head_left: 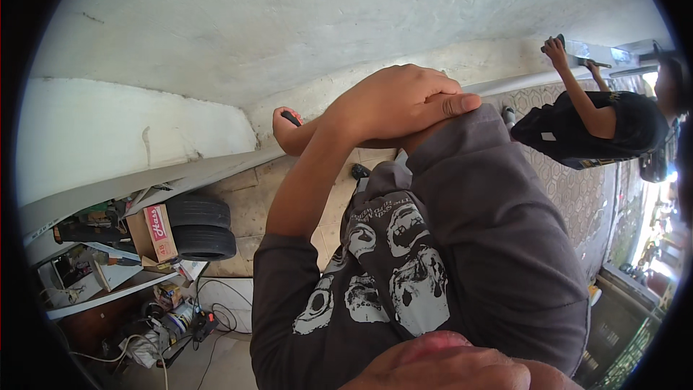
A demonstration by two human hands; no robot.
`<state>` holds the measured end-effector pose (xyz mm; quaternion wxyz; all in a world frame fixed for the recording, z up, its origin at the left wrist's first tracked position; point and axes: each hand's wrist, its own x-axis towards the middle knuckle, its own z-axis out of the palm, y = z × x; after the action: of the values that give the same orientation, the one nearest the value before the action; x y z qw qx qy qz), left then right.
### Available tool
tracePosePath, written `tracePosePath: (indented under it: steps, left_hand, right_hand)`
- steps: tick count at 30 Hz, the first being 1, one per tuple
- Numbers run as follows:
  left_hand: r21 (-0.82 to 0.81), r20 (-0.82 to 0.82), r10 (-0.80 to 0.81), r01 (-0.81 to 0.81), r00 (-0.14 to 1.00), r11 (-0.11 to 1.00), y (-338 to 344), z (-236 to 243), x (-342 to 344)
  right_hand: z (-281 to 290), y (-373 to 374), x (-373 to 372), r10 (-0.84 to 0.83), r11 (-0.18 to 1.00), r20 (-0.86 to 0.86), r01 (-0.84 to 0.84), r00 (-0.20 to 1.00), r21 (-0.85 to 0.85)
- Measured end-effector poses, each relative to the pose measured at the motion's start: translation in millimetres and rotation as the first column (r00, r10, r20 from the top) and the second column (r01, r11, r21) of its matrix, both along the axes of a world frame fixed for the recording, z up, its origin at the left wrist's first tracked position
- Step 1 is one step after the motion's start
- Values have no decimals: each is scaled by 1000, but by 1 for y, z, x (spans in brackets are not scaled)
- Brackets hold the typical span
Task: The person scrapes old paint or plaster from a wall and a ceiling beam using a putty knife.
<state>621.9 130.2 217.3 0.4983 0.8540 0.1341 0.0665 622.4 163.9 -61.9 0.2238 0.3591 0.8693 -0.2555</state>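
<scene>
My arms cross in front of my dark grey printed shirt. My left hand is closed over my right forearm, beside the wide sleeve cuff, with its thumb lying along the cloth. Passing beneath it, the right forearm points left, and my right hand is closed around a small black and red thing. Only part of that thing shows, so its kind cannot be made out. Both hands are in front of a pale, rough plastered wall, near its lower ledge.
At the right, a person in black holds a dark flat tool up near the wall. Stacked black tyres and a cardboard box stand at the left. Shelf clutter and cables lie below them. Tiled floor stretches beneath.
</scene>
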Motion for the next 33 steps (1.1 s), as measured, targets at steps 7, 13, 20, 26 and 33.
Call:
tracePosePath:
  steps: [7,13,20,26,33]
  left_hand:
    - [84,571,247,-355,783,931,-57,-42,13]
    - [32,144,155,-161,977,986,-49,-76,-22]
    - [-198,-122,623,-634,773,748,-46,-156,-41]
    - [-228,-134,828,-830,545,510,-41,-193,34]
    - [-184,-198,814,-837,545,516,-22,-191,132]
  right_hand:
    - [0,-5,12,-20,995,-4,19,1000,-101]
    - [-7,-7,78,-183,958,-9,176,983,-225]
    - [18,-29,279,-552,811,-467,575,691,-108]
    - [77,-18,378,-506,600,-586,747,633,288]
    - [79,20,389,-395,522,-629,727,669,446]
